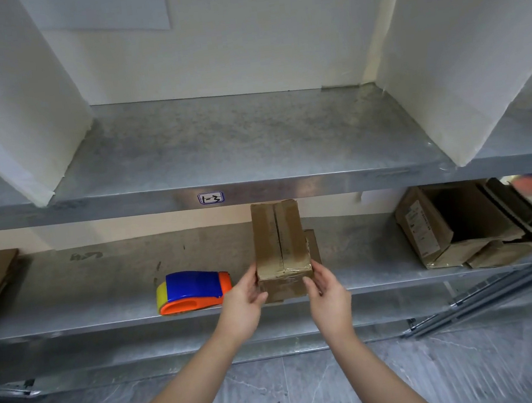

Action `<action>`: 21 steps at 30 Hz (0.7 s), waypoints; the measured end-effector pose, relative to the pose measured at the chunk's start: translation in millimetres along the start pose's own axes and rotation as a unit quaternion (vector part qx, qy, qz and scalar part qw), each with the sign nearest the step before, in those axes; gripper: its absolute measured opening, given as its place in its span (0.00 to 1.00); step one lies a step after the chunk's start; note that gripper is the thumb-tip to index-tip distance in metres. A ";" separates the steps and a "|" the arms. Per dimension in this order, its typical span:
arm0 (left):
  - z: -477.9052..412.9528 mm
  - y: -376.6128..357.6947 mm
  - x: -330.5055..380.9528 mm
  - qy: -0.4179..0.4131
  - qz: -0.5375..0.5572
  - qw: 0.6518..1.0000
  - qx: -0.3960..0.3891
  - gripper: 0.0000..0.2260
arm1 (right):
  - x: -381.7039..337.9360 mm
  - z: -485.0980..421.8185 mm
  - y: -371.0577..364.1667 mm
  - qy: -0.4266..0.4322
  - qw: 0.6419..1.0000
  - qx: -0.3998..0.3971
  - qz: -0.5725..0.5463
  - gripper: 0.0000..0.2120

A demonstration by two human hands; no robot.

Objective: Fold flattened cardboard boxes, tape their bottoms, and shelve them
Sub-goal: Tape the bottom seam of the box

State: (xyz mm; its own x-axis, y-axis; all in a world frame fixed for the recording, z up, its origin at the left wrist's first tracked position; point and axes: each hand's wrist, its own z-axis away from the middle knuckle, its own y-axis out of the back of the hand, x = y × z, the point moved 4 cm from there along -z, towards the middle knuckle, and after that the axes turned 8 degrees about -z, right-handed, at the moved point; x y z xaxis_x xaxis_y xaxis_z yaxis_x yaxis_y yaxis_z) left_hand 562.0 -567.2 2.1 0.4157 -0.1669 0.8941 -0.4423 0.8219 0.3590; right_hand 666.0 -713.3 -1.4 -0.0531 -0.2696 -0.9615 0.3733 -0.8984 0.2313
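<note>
Cardboard box (pixel 280 249), taped seam up, stands between the hands at lower shelf (pixel 102 286); left hand (pixel 242 306) and right hand (pixel 330 293), half curled, grip its near corners. Tape dispenser (pixel 192 291) just outboard of left hand. Best lifted level, squeezed evenly, to spare the tape.

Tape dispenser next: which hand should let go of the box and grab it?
Left, probably. The left hand sits right beside the tape dispenser; the right hand holds the far side of the box and would have to cross it.
</note>
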 end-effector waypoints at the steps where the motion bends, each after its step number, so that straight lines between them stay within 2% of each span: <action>1: 2.8 -5.6 -0.7 0.002 0.015 1.000 -0.003 0.30 | 2.1 4.9 -5.2 0.008 1.000 0.000 0.025 0.24; 3: 4.9 -11.5 -3.2 0.004 0.010 1.000 0.015 0.28 | 6.3 14.5 -15.6 0.016 0.997 -0.023 0.076 0.32; 5: 1.2 -13.9 -7.6 0.005 -0.026 0.999 0.024 0.28 | 8.8 18.7 -25.9 0.006 0.996 -0.065 0.067 0.37; 8: 3.0 -22.7 -12.3 0.003 -0.056 0.997 -0.049 0.34 | 6.1 17.5 -32.8 -0.007 0.995 -0.092 0.024 0.40; 10: 5.5 -21.9 -12.2 -0.014 -0.043 0.996 -0.077 0.35 | 6.3 15.9 -30.6 0.002 0.996 -0.087 0.013 0.38; 12: 0.5 -9.6 -9.7 -0.025 -0.029 0.998 -0.039 0.31 | 6.1 12.7 -21.8 0.025 0.998 -0.059 0.016 0.33; 14: -7.0 7.6 -2.9 -0.025 -0.070 0.997 0.016 0.29 | 3.8 6.3 -12.0 0.046 0.999 -0.020 0.019 0.27; 18: -8.6 13.6 4.7 -0.057 -0.123 0.991 0.005 0.24 | -0.3 -5.7 -1.6 0.074 0.995 -0.006 0.059 0.26; 21: -6.3 8.7 1.9 -0.103 -0.155 0.982 0.012 0.21 | 2.0 -7.4 4.0 0.060 0.997 -0.016 0.048 0.24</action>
State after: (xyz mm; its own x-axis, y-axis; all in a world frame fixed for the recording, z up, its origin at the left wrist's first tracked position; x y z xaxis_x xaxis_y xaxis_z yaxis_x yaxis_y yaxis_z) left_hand 564.0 -556.9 5.1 0.3649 -0.5163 0.7748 -0.3400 0.7008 0.6271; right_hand 674.3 -714.9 -3.5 0.0941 -0.3089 -0.9464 0.4004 -0.8586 0.3201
